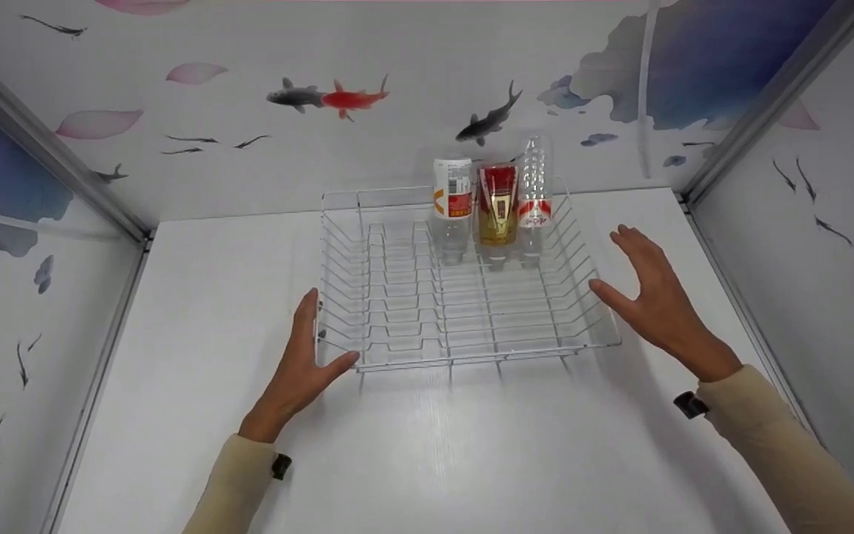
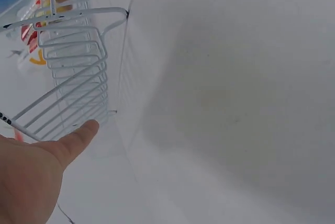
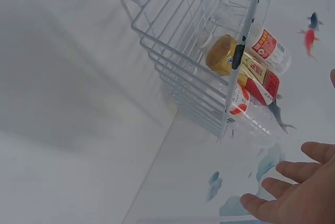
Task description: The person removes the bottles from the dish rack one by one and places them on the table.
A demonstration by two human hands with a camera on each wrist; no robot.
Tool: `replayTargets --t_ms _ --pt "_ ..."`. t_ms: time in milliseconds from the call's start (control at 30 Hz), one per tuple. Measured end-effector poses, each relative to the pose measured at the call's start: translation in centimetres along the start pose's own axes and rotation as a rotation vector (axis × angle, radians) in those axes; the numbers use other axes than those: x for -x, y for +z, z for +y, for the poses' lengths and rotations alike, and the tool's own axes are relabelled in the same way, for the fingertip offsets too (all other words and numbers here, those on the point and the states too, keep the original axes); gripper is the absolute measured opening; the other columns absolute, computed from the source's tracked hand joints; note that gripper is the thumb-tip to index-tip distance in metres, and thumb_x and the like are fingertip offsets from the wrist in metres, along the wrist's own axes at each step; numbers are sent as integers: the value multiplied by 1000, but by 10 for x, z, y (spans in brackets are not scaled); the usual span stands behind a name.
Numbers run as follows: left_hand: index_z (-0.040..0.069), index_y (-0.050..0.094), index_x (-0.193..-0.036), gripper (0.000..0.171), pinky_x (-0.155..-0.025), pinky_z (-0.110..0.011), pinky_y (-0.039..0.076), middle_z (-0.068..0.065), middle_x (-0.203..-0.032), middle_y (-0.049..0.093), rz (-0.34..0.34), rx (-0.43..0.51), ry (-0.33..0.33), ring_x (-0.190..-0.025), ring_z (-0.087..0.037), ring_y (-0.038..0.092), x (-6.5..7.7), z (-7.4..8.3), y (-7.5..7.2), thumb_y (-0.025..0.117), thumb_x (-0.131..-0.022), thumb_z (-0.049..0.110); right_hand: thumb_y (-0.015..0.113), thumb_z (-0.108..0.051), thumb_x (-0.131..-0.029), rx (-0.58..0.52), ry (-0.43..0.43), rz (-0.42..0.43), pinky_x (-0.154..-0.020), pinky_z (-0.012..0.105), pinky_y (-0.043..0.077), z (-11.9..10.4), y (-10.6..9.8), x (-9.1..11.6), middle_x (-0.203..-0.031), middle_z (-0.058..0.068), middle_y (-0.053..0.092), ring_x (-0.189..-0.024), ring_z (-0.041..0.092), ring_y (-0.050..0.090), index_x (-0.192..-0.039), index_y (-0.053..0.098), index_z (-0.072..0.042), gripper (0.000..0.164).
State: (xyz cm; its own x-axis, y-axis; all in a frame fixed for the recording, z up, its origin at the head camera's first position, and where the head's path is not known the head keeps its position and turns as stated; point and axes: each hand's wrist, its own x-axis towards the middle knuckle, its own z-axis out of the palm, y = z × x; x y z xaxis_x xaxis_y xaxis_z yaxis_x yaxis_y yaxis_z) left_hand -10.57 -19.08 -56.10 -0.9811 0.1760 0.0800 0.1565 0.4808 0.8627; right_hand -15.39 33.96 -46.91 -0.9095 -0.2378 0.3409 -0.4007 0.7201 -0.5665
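Observation:
A white wire dish rack [image 1: 405, 363] stands on the table. Three plastic bottles lean upside down in its back right part: one with a white, red and yellow label [image 1: 453, 185], one red and gold [image 1: 499, 204], and a clear ribbed one with a red-and-white label [image 1: 535, 200]. My left hand [image 1: 301, 371] is at the rack's front left corner, its straight fingers along the left side and the thumb at the front rim. Beyond the rack's right side, my right hand [image 1: 657, 304] is spread with nothing in it, its thumb close to the right rim.
The white table [image 1: 427, 460] extends around the rack. A back wall [image 1: 397, 44] and side walls with printed fish and petals enclose it, joined by metal corner strips. The rack's back side stands near the back wall.

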Motion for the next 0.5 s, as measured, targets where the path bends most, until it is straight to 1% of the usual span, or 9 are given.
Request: replayTargets --t_ms 100,167,233,500 --pt "23 -1 -178 121 -131 -64 29 -9 -185 5 -12 44 -14 -168 -34 19 -1 -5 3 85 -95 41 81 -15 -101 -26 -13 12 -127 74 27 -2 2 -4 -172 26 39 -161 49 30 -163 46 3 73" --pt "24 -1 -178 123 -127 -64 37 -9 -185 7 -13 57 -23 -167 -35 22 -1 -7 6 86 -94 45 81 -14 -101 -32 -24 22 -127 73 27 -3 4 -7 -171 25 41 -160 48 32 -162 47 3 72" --pt "25 0 -178 126 -125 -63 41 -8 -185 9 -13 74 -31 -166 -35 26 -1 -9 8 88 -92 46 80 -14 -102 -38 -27 23 -127 73 27 -4 6 -11 -170 25 42 -160 47 32 -162 47 3 71" --pt "29 1 -179 133 -118 -57 51 -8 -185 10 -11 184 -49 -162 -41 35 1 -13 11 97 -86 31 79 -15 -103 -77 -14 5 -128 70 28 -7 16 -26 -170 25 43 -159 46 35 -162 47 3 69"
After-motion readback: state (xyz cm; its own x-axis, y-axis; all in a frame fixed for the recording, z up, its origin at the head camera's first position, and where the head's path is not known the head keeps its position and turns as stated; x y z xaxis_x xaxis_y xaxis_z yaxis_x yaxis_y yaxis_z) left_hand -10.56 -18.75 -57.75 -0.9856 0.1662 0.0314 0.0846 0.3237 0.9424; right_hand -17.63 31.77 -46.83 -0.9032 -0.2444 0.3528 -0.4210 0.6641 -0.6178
